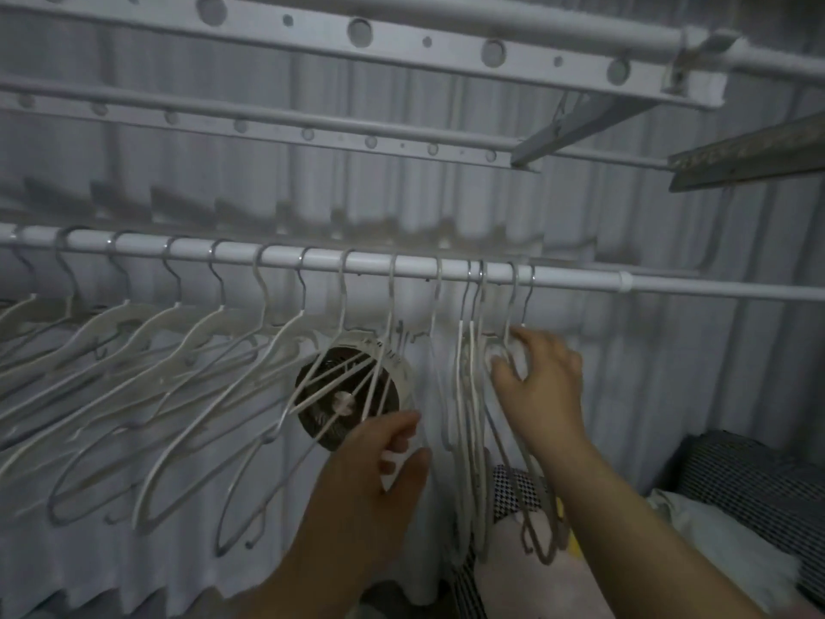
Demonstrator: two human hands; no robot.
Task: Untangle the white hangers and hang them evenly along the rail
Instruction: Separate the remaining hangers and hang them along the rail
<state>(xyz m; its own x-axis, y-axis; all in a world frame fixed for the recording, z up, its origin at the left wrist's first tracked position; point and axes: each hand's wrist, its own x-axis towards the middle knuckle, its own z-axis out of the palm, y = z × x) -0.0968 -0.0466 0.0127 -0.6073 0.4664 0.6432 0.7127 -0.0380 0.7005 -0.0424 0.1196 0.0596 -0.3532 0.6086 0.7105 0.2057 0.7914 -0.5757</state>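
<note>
A white rail (402,263) runs across the view from left to right. Several white hangers (187,350) hang along its left and middle part, spaced apart and swung to the left. A tight bunch of white hangers (468,395) hangs close together right of the middle. My right hand (540,386) grips the top of the rightmost hanger in that bunch, just below the rail. My left hand (379,480) is lower, its fingers curled round the lower edge of a hanger (428,359) beside the bunch.
A round dark fan vent (339,395) sits in the corrugated wall behind the hangers. Perforated metal bars (357,33) run overhead. Bags and a checked cloth (518,484) lie at the lower right, next to a dark mesh thing (759,475).
</note>
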